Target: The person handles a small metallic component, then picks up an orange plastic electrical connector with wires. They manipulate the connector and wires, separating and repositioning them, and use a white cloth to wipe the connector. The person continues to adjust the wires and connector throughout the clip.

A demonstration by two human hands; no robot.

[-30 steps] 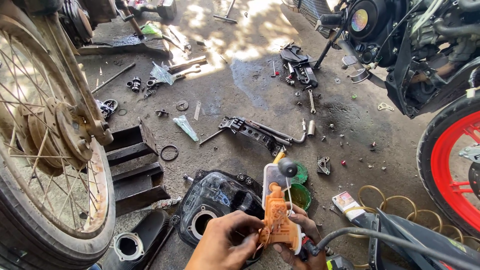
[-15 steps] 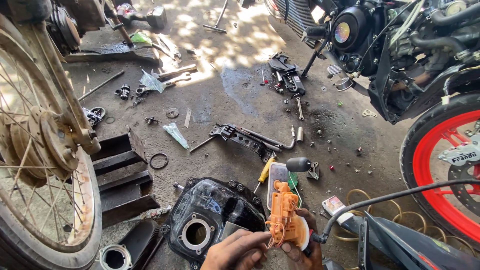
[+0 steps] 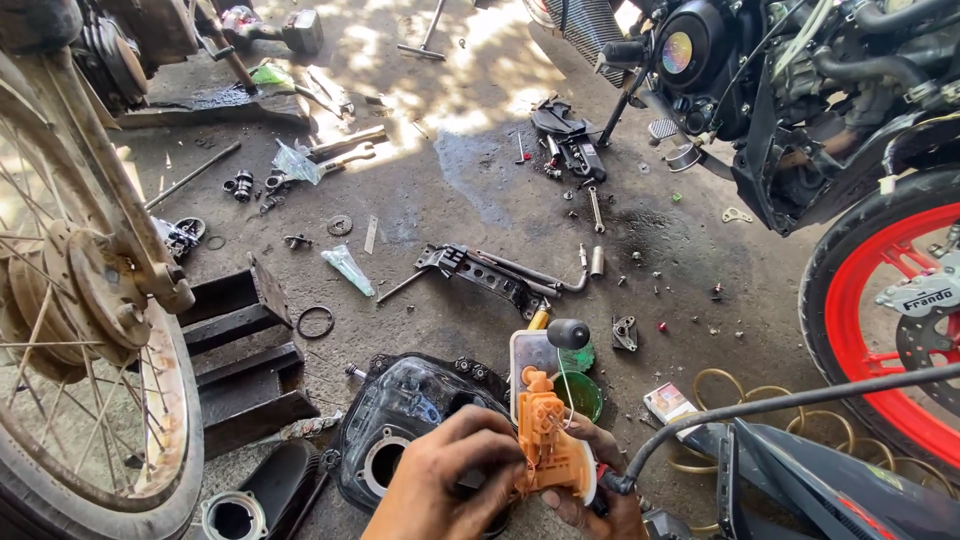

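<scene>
While you look down at the oily concrete floor (image 3: 450, 200), two motorcycles frame your view: one spoked wheel (image 3: 85, 370) fills the left edge, and one red-rimmed wheel (image 3: 890, 320) stands at the right under a dark engine (image 3: 790, 90). Between them, low in the middle, lies one black fuel tank (image 3: 410, 410) with a round opening, and just left of it one dark wooden stand (image 3: 240, 350). Farther up the floor rests one black bracket with a bent pipe (image 3: 490, 275), with loose bolts, washers and one rubber ring (image 3: 315, 322) scattered around it.

Smaller than all of that is the orange plastic pump unit (image 3: 548, 440), held upright over the tank's right edge, near the bottom of the frame. Your left hand (image 3: 440, 490) comes in from the left with its fingers curled against the unit's side, closed on it. Your right hand (image 3: 595, 490) cradles the unit from below and behind, and appears to clasp its white base, though most of that hand is hidden. One black float (image 3: 568, 333) on a thin wire sticks up above the unit. One green cup (image 3: 580, 395) sits just behind it on the floor.
</scene>
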